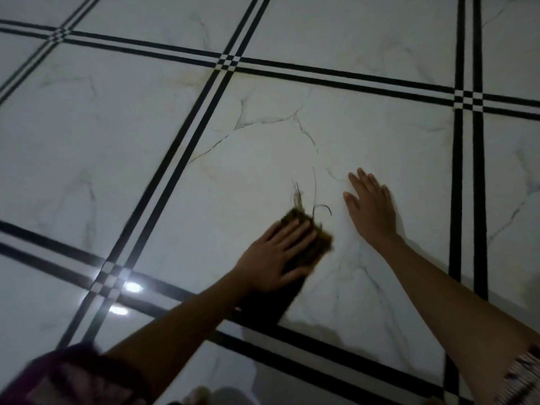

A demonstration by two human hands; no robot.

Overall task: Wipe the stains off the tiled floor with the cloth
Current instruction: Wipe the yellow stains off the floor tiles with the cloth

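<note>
Below us we see a tiled floor (263, 141) of white glossy tiles with thin grey veins, like marble. Double black stripes (181, 159) run between the tiles, and where they cross they make a small checker pattern (229, 62). A bright reflection of light (133, 287) shines on the crossing at the lower left. Just beside the upper crossing we notice a faint yellowish mark (187, 80) on the tile corner.

Both hands are on the big middle tile, near each other but not touching. The left hand (277, 252) lies flat on a dark cloth (320, 244) with the fingers straight, pressing it to the floor. The cloth is blurred, and loose threads (298, 197) stick out from its far edge. The right hand (371, 209) rests open on the bare tile just right of the cloth, fingers straight and a little spread, holding nothing.

Beyond the fingers the white tile goes on up to the far stripes, and to the right up to another pair of stripes (467, 171). A patterned sleeve (73, 375) shows at the lower left corner and another sleeve edge (523, 372) at the lower right.
</note>
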